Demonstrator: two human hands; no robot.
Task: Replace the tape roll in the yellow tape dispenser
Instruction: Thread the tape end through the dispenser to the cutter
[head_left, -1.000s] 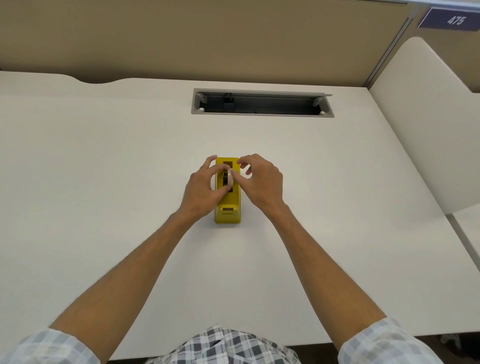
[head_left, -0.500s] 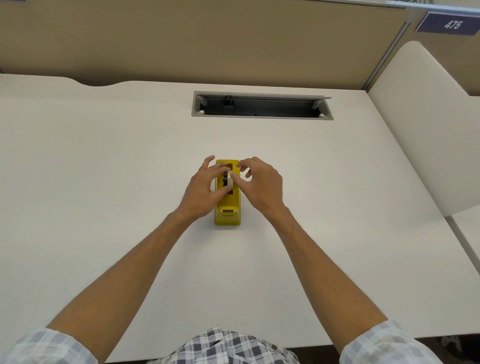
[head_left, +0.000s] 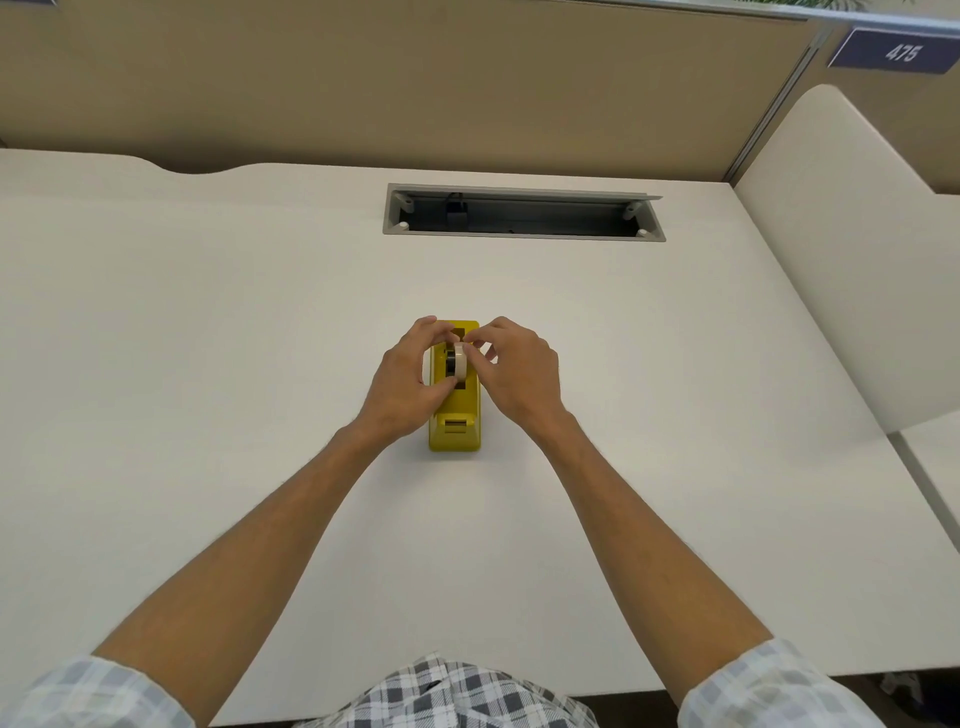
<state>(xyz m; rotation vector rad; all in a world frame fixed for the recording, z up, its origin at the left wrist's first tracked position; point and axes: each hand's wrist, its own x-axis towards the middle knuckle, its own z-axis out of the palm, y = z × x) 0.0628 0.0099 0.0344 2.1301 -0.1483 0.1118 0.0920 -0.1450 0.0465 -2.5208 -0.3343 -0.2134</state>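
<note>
The yellow tape dispenser (head_left: 457, 423) stands lengthwise in the middle of the white desk, its cutter end toward me. A white tape roll (head_left: 459, 359) on a black hub sits upright over the dispenser's open slot. My left hand (head_left: 402, 382) pinches the roll from the left, thumb under it and fingers over the top. From the right, my right hand (head_left: 517, 371) grips the same roll with its fingertips. Whether the roll is seated in the slot is hidden by the fingers.
An open grey cable tray (head_left: 523, 212) is cut into the desk (head_left: 208, 338) behind the dispenser. A beige partition wall runs along the back, and a white side panel (head_left: 841, 249) rises at the right edge.
Both hands stay on the roll over the dispenser. The white roll shows more clearly between the fingers now and seems slightly raised. The camera has tilted a little.
</note>
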